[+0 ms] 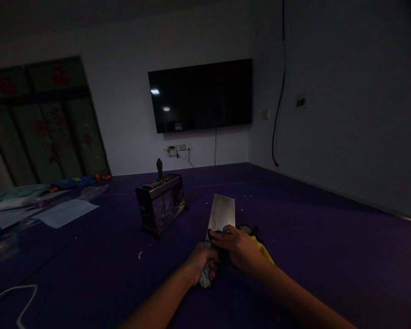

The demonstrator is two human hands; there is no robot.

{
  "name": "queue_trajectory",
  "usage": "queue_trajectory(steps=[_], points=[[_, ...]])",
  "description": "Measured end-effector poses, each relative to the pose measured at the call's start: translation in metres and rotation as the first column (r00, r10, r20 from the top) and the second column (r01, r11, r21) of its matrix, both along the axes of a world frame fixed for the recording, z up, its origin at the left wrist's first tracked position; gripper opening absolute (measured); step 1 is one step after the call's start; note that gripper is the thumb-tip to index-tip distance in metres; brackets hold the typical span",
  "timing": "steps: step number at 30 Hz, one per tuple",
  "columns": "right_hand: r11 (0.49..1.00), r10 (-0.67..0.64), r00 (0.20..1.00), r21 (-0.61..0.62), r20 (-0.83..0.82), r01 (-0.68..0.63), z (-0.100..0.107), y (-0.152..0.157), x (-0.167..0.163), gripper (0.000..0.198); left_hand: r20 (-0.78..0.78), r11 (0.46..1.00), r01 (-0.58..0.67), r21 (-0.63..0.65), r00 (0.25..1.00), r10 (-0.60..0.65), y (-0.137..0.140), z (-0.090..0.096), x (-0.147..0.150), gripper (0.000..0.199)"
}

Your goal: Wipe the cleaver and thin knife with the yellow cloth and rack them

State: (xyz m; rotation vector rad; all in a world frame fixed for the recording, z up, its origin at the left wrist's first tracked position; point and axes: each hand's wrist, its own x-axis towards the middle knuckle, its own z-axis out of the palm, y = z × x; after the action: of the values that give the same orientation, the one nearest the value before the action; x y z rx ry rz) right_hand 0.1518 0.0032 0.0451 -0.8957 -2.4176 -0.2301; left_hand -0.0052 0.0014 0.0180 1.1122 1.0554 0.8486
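A cleaver with a broad metal blade (222, 212) points away from me above the purple surface. My left hand (200, 262) is wrapped round its pale, worn-looking handle (204, 276). Across the base of the blade lies my right hand (234, 244), its fingers bent over a small black object with a yellow edge (212, 234). What kind of object this is, I cannot make out. Just beyond my right wrist is a black and yellow item (264, 249), partly hidden by the hand. Left of the cleaver stands a knife block (160, 201) with one dark handle (159, 168) sticking up.
Papers (66, 213), clear plastic (93, 192) and folded cloths (20, 193) lie at the left. A white cable (29, 287) curls at the lower left. Small white scraps (139, 255) dot the purple surface (315, 256). A television (202, 96) hangs on the far wall.
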Motion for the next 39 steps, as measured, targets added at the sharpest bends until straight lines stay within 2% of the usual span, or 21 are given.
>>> queue_trajectory(steps=[4, 7, 12, 20, 25, 30, 39], points=[[1.0, 0.0, 1.0, 0.01, -0.011, 0.0, -0.001, 0.002, 0.002, 0.047, -0.013, 1.0, 0.011, 0.0, 1.0, -0.011, -0.001, 0.001, 0.0, 0.01], [1.0, -0.019, 1.0, 0.004, -0.007, 0.019, 0.002, 0.002, 0.005, 0.053, -0.034, 0.999, 0.032, 0.006, 0.999, -0.032, -0.002, 0.003, -0.001, 0.009], [0.989, -0.142, 0.989, 0.033, -0.04, 0.143, 0.01, 0.006, 0.016, 0.06, -0.1, 0.993, 0.118, 0.007, 0.988, -0.116, -0.004, 0.004, -0.002, 0.009], [0.915, -0.357, 0.906, 0.108, -0.227, 0.388, 0.01, 0.024, 0.047, 0.06, -0.195, 0.968, 0.251, -0.003, 0.949, -0.246, -0.004, 0.005, -0.003, 0.011], [0.872, -0.437, 0.853, 0.097, -0.286, 0.48, 0.011, 0.027, 0.057, 0.056, -0.24, 0.956, 0.294, -0.017, 0.927, -0.289, -0.004, 0.008, -0.003, 0.01], [0.868, -0.441, 0.857, 0.115, -0.266, 0.482, 0.015, 0.026, 0.057, 0.057, -0.241, 0.953, 0.301, -0.024, 0.924, -0.298, -0.005, 0.009, -0.002, 0.01], [0.938, -0.328, 0.937, 0.082, -0.119, 0.338, 0.011, 0.018, 0.033, 0.063, -0.19, 0.978, 0.208, -0.02, 0.959, -0.208, -0.003, 0.003, -0.001, 0.007]])
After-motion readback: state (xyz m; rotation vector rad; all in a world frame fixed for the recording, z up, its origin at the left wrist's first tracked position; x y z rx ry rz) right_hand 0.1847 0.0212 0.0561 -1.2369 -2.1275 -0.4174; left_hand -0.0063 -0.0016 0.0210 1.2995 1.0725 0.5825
